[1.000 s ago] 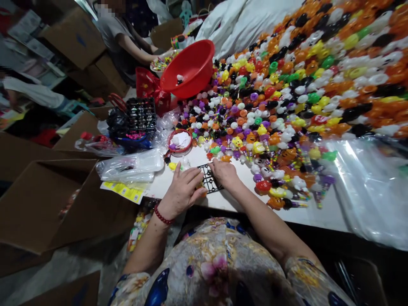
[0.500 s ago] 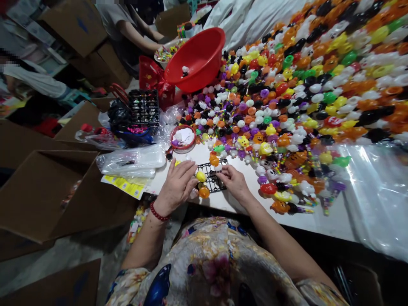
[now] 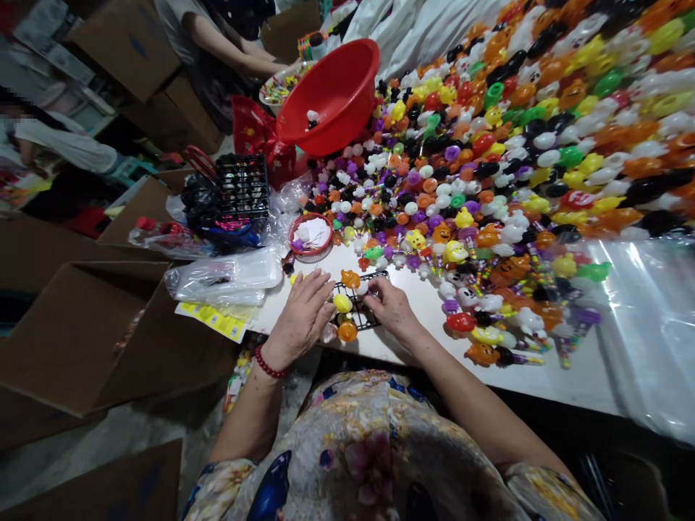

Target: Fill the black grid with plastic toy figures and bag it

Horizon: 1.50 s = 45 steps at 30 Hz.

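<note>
A black plastic grid rack (image 3: pixel 371 317) lies on the white tabletop between my hands. My right hand (image 3: pixel 395 310) pinches the white end of a small orange-and-white plastic toy (image 3: pixel 350 278) over the rack's far left part. A yellow toy top (image 3: pixel 342 302) and a shiny orange one (image 3: pixel 347 331) stand along the rack's left side. Beside them rests my left hand (image 3: pixel 301 315), its fingers stretched out and the thumb close to the tops. A pale, clear-looking piece (image 3: pixel 329 333) sits under that thumb, partly hidden. Whether the left hand touches the tops, I cannot tell.
Colourful plastic toys (image 3: pixel 456 192) heap across the table's back and right. A red basin (image 3: pixel 337 94) tilts behind a small red basket (image 3: pixel 311 239). Clear bags (image 3: pixel 228 271) lie left, near an open carton (image 3: pixel 81 333). Another person's arm (image 3: pixel 233 47) reaches toward a bowl.
The orange-and-white toy has shifted left and tilted, with my right hand's fingers following it. My left hand stays nearly in place. The view has moved slightly.
</note>
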Each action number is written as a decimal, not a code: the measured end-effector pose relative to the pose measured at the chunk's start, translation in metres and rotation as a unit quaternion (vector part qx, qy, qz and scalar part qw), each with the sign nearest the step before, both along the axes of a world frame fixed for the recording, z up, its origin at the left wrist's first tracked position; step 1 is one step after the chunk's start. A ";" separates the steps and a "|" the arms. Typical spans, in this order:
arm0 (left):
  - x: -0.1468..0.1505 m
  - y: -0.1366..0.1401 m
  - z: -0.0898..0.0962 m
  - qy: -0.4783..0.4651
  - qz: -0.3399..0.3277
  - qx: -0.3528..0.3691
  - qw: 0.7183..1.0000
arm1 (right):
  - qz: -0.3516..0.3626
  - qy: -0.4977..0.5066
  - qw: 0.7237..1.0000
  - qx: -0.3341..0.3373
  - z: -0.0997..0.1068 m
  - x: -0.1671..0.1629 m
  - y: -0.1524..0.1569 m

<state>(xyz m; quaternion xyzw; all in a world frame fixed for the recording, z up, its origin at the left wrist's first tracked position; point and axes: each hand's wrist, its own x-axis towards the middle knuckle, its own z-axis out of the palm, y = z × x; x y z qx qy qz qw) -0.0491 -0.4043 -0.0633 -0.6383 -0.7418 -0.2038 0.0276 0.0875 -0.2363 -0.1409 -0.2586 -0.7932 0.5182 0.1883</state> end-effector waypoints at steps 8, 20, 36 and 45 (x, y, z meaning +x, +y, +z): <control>-0.002 0.001 0.002 -0.030 -0.003 -0.013 0.999 | 0.012 -0.022 0.998 0.059 -0.002 -0.005 0.006; -0.004 0.002 -0.001 -0.056 -0.005 -0.014 0.998 | 0.067 -0.110 0.987 0.092 0.008 -0.004 0.005; -0.012 0.006 0.008 -0.110 0.019 0.028 0.993 | 0.190 -0.073 0.955 0.217 0.061 -0.016 0.046; -0.010 0.014 0.001 -0.123 0.012 0.005 0.992 | 0.259 -0.111 0.953 0.109 0.069 -0.055 0.027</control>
